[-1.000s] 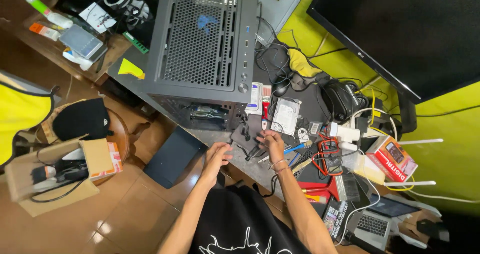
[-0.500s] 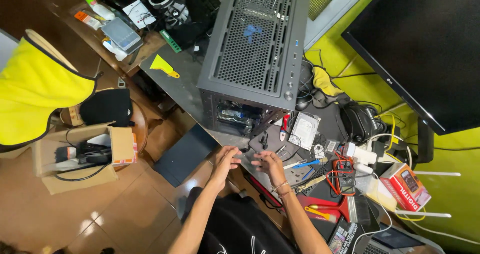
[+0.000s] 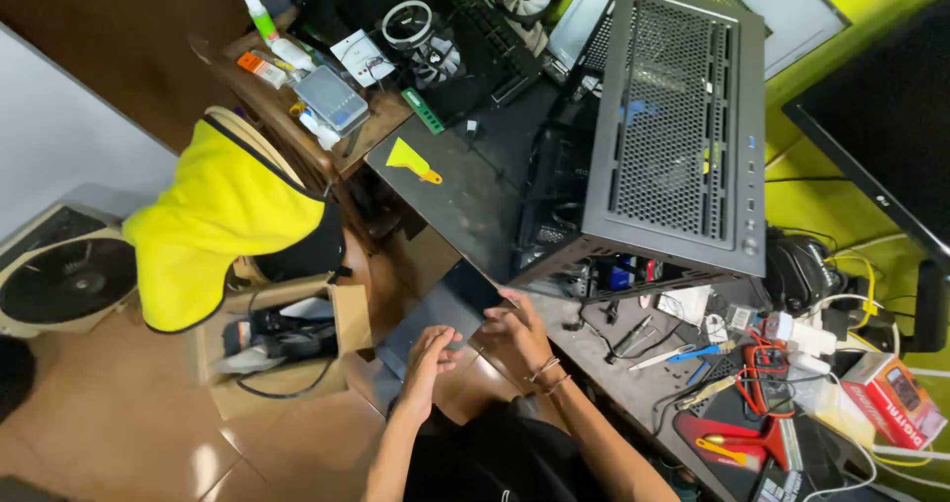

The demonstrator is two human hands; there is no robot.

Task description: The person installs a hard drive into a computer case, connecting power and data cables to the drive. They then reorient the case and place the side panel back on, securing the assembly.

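Head view looks down on a crowded dark tabletop (image 3: 475, 200) with a tall black perforated-metal computer case (image 3: 678, 126) standing on it. Both hands hover off its near edge, over the person's lap. The left hand (image 3: 427, 356) is spread, fingers loose and slightly curled, holding nothing. The right hand (image 3: 515, 332) is half open too, its fingertips at the tabletop's edge just below the case's open front corner; whether they actually touch the edge is hard to tell.

Just right of that hand, loose small tools lie scattered: a grey pen-like driver (image 3: 633, 334), a blue-handled tool (image 3: 693, 352) and a tangle of red and black wires (image 3: 767, 378). A careless sweep of the right wrist could, I judge, knock these off the edge or snag the wires. The case sits close to the edge, so pulling it nearer looks risky; it might tip toward the lap.

Farther off lie a yellow plastic scraper (image 3: 411, 159) on the dark surface, a yellow cloth draped over a chair (image 3: 223, 225), and an open cardboard box of cables (image 3: 282, 349) on the floor.
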